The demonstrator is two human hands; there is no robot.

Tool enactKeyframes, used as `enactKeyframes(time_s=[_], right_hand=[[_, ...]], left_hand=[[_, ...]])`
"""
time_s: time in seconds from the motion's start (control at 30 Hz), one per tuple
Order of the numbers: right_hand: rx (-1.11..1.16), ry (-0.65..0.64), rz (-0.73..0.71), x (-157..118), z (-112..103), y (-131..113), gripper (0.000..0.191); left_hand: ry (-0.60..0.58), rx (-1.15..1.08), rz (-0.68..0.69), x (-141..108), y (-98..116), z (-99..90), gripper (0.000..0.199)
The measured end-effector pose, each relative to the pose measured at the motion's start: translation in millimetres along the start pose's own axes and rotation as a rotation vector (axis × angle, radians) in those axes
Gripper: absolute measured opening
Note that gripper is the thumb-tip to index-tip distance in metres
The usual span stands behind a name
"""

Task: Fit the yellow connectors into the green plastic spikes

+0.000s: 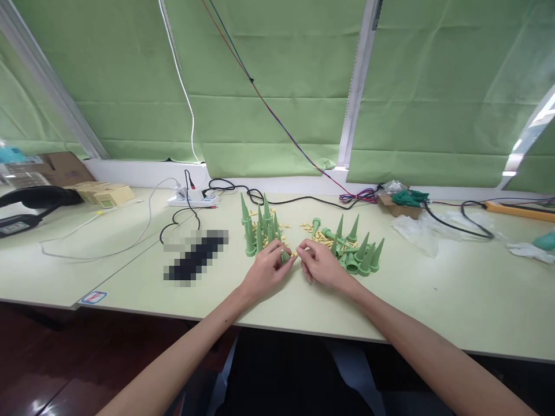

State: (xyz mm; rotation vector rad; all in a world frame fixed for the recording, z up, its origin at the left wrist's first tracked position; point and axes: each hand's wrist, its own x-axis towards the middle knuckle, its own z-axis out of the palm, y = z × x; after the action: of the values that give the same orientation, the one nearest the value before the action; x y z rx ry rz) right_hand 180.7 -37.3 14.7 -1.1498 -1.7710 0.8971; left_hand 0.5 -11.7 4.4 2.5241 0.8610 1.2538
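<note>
My left hand (269,270) is closed around a green plastic spike (285,256), mostly hidden by the fingers. Facing it, my right hand (319,261) pinches at a small yellow piece (294,253) between the two hands; the fingers partly hide it. Beyond my left hand a group of green spikes (260,222) stands upright, points up. To the right of my right hand more green spikes (364,254) stand or lie on their sides. Small yellow pieces (323,238) are scattered among them on the table.
On the pale table (433,300) a blurred-out dark object (197,257) lies left of my hands. A power strip (193,197) and cables run along the back. Yellow boxes (113,195) stand far left. A small carton (401,205) and clear plastic bags (416,231) lie right.
</note>
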Motion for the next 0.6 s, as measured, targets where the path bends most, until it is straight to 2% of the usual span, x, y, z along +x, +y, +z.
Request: enactKeyframes(time_s=[0.17,0.4,0.6], right_hand=[[-0.045,0.011,-0.016,-0.4,-0.1,0.4,0.023],[-0.266,0.100,-0.104,2.2,-1.8,2.2,0.036],[-0.305,0.089,-0.102,3.7,-2.0,5.1,0.043]], left_hand=[[-0.026,-0.005,0.008,-0.6,0.8,-0.7,0.013],[-0.077,-0.020,0.006,-2.1,-0.5,-0.6,0.014],[-0.092,-0.038,0.006,-2.9,-1.5,0.0,0.013]])
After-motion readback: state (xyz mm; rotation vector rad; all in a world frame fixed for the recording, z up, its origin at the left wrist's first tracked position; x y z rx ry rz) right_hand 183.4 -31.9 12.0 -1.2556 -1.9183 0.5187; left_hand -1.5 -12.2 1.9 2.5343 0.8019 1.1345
